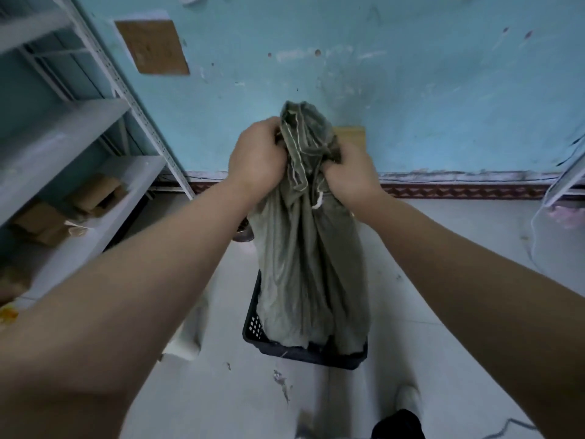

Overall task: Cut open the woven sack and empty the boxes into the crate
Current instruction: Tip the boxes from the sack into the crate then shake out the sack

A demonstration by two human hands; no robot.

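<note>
Gripping the bunched top of the limp grey-green woven sack (308, 248): left hand (258, 160) and right hand (351, 172), both fists clenched on fabric. Sack hangs creased, bottom end inside the dark perforated plastic crate (253, 327) on the floor.

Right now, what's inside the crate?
The lower end of the sack hangs into the dark crate; the left hand and right hand grip its bunched upper end. The sack covers the crate's inside, so any boxes there cannot be seen.
</note>
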